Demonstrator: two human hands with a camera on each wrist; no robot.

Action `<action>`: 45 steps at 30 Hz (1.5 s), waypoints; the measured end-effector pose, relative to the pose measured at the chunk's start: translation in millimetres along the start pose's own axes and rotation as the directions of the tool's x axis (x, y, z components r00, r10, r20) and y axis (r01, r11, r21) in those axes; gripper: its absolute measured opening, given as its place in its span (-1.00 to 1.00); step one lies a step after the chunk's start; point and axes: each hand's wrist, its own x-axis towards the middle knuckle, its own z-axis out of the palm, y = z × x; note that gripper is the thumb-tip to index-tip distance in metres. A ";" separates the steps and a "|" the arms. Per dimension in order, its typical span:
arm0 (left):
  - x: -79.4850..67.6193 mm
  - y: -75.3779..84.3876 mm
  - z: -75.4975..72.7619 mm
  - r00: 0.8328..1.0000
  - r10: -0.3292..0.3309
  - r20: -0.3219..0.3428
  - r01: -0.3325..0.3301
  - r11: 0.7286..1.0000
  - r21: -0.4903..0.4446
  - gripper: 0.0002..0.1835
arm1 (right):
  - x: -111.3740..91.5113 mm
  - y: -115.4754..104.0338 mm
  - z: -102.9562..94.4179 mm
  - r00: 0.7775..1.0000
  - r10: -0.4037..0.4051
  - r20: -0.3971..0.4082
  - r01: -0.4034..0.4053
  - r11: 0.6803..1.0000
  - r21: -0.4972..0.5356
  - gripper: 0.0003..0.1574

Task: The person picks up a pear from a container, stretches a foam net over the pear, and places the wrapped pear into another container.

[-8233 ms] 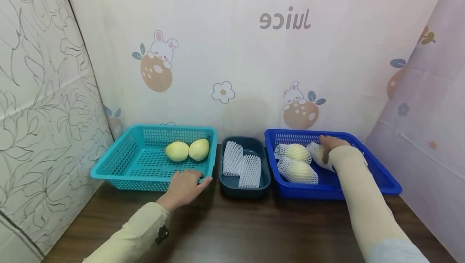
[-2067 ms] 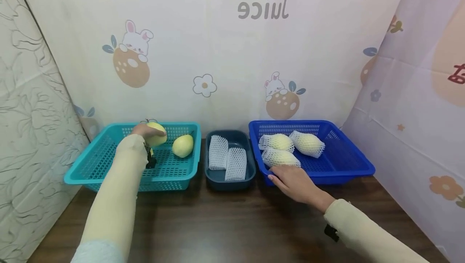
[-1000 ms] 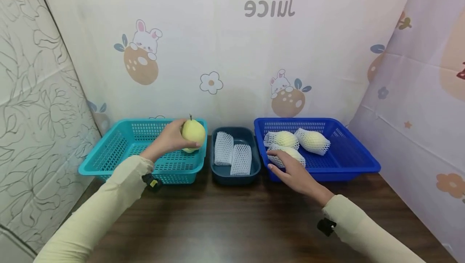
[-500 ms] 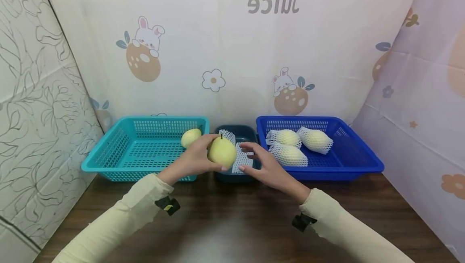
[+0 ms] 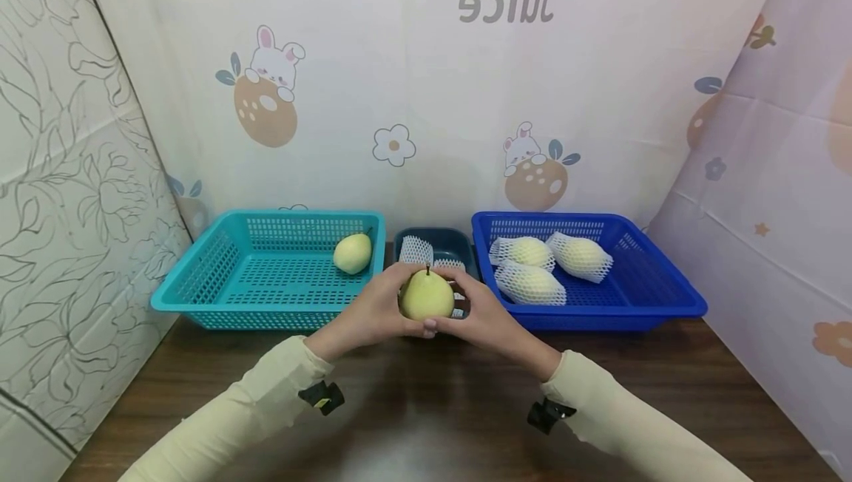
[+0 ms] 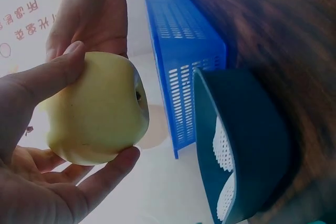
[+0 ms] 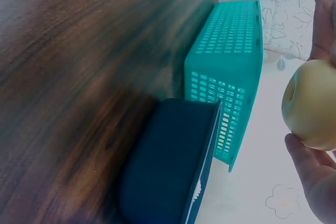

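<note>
A pale yellow-green pear [image 5: 427, 297] is held up between both hands, its stem on top in the head view. My left hand [image 5: 379, 306] grips it from the left, thumb and fingers curled round it. From the other side my right hand [image 5: 482, 319] curls round the same pear, the two thumbs meeting at its near side. The left wrist view shows the underside of the pear [image 6: 100, 108]. Behind the hands stands a small dark teal tub [image 5: 455, 244] with white foam net sleeves [image 5: 416, 250] in it, partly hidden by the hands.
On the left, a turquoise basket [image 5: 266, 312] contains another bare pear [image 5: 353, 253]. The blue basket [image 5: 639, 310] on the right contains three net-wrapped pears [image 5: 530, 284]. All containers stand on a dark wooden table [image 5: 426, 423] against a printed cloth backdrop [image 5: 426, 60].
Earlier my left hand took the pear from the turquoise basket and carried it right, in front of the tub. My right hand left the blue basket and now holds the pear too.
</note>
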 end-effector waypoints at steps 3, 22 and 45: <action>-1.8 0.1 4.0 1.000 -0.002 0.007 0.002 1.000 -0.008 -0.09 | -3.5 1.0 -0.7 1.000 -0.008 0.003 0.008 1.000 0.008 -0.15; -19.5 -20.2 42.8 0.997 -0.018 0.080 0.020 0.999 -0.034 -0.19 | -25.4 12.5 7.8 0.992 0.034 0.118 -0.037 0.999 0.027 -0.20; -27.0 -44.5 71.7 0.984 -0.088 0.155 0.083 0.996 0.034 -0.22 | -32.7 33.8 26.5 0.983 -0.048 0.178 0.057 0.997 -0.046 -0.26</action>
